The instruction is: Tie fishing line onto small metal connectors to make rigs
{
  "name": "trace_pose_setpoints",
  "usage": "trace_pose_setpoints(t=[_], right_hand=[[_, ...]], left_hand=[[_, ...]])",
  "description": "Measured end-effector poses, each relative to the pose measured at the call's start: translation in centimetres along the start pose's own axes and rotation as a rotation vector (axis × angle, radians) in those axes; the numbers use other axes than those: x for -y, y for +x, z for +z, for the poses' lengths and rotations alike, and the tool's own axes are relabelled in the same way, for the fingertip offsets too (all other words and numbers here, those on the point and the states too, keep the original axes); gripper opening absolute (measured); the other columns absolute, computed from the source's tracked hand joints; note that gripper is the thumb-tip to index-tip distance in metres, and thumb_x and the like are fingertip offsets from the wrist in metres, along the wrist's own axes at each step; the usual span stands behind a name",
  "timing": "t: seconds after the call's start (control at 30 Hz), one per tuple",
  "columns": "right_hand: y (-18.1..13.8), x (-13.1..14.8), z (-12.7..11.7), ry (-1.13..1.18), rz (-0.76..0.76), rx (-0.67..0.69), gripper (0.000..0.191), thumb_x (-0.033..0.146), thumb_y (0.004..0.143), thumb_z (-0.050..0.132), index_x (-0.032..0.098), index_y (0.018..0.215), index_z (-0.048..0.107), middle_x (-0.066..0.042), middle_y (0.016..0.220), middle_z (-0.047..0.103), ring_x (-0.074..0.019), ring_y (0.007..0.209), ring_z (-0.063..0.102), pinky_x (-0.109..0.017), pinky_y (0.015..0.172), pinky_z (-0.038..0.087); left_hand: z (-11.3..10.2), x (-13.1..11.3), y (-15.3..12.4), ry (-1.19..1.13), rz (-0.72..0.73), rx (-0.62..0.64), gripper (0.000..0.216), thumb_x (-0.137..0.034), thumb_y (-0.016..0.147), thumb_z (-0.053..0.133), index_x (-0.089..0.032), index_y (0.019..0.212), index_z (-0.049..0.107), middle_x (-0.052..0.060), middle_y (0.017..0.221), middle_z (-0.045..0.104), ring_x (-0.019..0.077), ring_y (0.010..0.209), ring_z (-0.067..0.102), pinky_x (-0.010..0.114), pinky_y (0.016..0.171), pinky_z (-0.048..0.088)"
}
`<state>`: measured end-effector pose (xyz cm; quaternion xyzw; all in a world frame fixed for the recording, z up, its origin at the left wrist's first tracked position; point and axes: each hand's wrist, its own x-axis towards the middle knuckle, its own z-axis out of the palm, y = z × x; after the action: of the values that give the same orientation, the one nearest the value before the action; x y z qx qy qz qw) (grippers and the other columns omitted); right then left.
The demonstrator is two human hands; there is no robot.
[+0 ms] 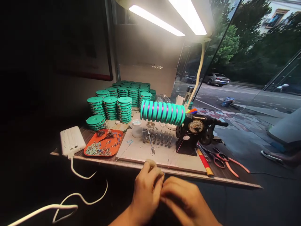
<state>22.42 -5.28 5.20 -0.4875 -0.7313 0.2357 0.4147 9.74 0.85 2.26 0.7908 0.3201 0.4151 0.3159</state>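
Just in front of the table's near edge, the left hand (148,185) and the right hand (182,194) were held close together, fingertips nearly touching. A thin thread (180,145) was seen running down from the black machine (196,126) toward them, and its lower end appeared to be pinched between the left thumb and forefinger, though the exact spot was too small to be made out. The right fingers were curled inward; whether anything was gripped by them could not be told. Beyond the hands, a small grey piece (153,150) was seen above the pale board (160,159), with a row of small metal pieces (165,140) behind it. A roller (162,112), ringed with teal bands, was carried sideways by the machine. To its left, teal spools (110,110) were stacked in columns, and tubes and metal bits were spread in the orange tray (93,137), beside which a white box (72,140) was set with a cable (78,175) plugged in. At the right, scissors (219,162) and pliers (231,168) were laid beside a red-and-yellow strip (204,161). Everything was lit by the lamp (160,21) overhead.
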Motion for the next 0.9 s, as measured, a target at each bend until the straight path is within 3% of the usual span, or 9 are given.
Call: trace_pose_setpoints(t=[0.13,0.27,0.33,0.43,0.47,0.57,0.67,0.73,0.9], right_hand=[[6.0,1.3,-1.3,0.127,0.262,0.026,0.013,0.015,0.073,0.054,0.015,0.061,0.058,0.001,0.058,0.057,-0.012,0.057,0.051,-0.021,0.054,0.038],[10.7,0.6,-0.5,0.162,0.325,0.17,0.013,0.009,0.067,0.056,0.013,0.054,0.055,0.002,0.051,0.055,-0.0096,0.048,0.048,-0.02,0.048,0.038],[10.7,0.4,-0.1,0.148,0.317,0.206,0.013,0.009,0.068,0.056,0.013,0.055,0.057,0.002,0.05,0.054,-0.0092,0.046,0.046,-0.02,0.045,0.036],[7.8,-0.3,-0.5,-0.001,0.157,0.101,0.007,0.013,0.072,0.055,0.013,0.075,0.061,0.0,0.06,0.058,-0.0096,0.049,0.045,-0.02,0.047,0.036],[6.5,-0.6,-0.8,-0.134,-0.008,0.014,0.012,0.014,0.075,0.053,0.014,0.083,0.061,-0.001,0.065,0.06,-0.01,0.05,0.046,-0.021,0.048,0.036],[3.0,-2.2,-1.1,-0.543,-0.535,-0.158,0.018,0.01,0.083,0.045,0.014,0.085,0.062,-0.005,0.065,0.062,-0.0124,0.053,0.05,-0.023,0.049,0.037],[1.2,-3.8,-0.2,-0.692,-0.747,-0.183,0.017,0.008,0.083,0.046,0.014,0.081,0.063,-0.003,0.055,0.058,-0.0128,0.048,0.045,-0.025,0.045,0.032],[0.6,-4.5,1.0,-0.564,-0.635,-0.223,0.016,0.011,0.083,0.048,0.015,0.081,0.063,-0.002,0.055,0.056,-0.0129,0.048,0.044,-0.025,0.044,0.033],[-1.2,-3.6,3.3,0.048,0.044,-0.216,0.018,0.024,0.083,0.05,0.018,0.068,0.057,-0.001,0.064,0.055,-0.0134,0.06,0.054,-0.023,0.055,0.045]], left_hand=[[-0.2,1.4,-0.8,0.39,0.392,-0.229,0.022,-0.002,0.076,0.045,-0.01,0.089,0.06,0.013,0.084,0.056,0.0202,0.077,0.055,0.027,0.063,0.046],[-1.0,1.7,-0.4,0.445,0.484,-0.269,0.024,-0.001,0.074,0.046,-0.011,0.087,0.062,0.013,0.084,0.063,0.0205,0.074,0.056,0.027,0.061,0.045],[-1.4,1.2,0.0,0.155,0.262,-0.173,0.019,-0.005,0.073,0.049,-0.015,0.08,0.064,0.01,0.078,0.063,0.0196,0.073,0.054,0.027,0.063,0.043],[-1.8,0.4,0.8,-0.571,-0.453,0.004,0.006,-0.014,0.067,0.06,-0.017,0.062,0.061,0.003,0.068,0.055,0.0144,0.068,0.049,0.02,0.055,0.039],[-1.9,0.3,1.1,-0.721,-0.621,0.065,0.007,-0.016,0.065,0.063,-0.016,0.059,0.058,0.001,0.062,0.051,0.0113,0.059,0.044,0.018,0.047,0.034],[-2.0,0.3,1.6,-0.925,-0.843,0.209,0.013,-0.021,0.059,0.066,-0.013,0.058,0.055,-0.003,0.056,0.041,0.0042,0.043,0.027,0.014,0.035,0.014],[-1.9,0.2,1.5,-1.036,-0.926,0.272,0.019,-0.023,0.055,0.068,-0.012,0.059,0.053,-0.003,0.06,0.041,0.0021,0.044,0.026,0.012,0.036,0.01],[-1.7,0.0,1.4,-1.06,-0.931,0.282,0.02,-0.024,0.056,0.068,-0.012,0.06,0.053,-0.002,0.062,0.041,0.0018,0.045,0.027,0.012,0.037,0.011],[-1.4,-0.7,1.2,-0.955,-0.809,0.227,0.015,-0.02,0.061,0.066,-0.013,0.058,0.053,-0.003,0.059,0.04,0.0056,0.049,0.032,0.014,0.039,0.022]])
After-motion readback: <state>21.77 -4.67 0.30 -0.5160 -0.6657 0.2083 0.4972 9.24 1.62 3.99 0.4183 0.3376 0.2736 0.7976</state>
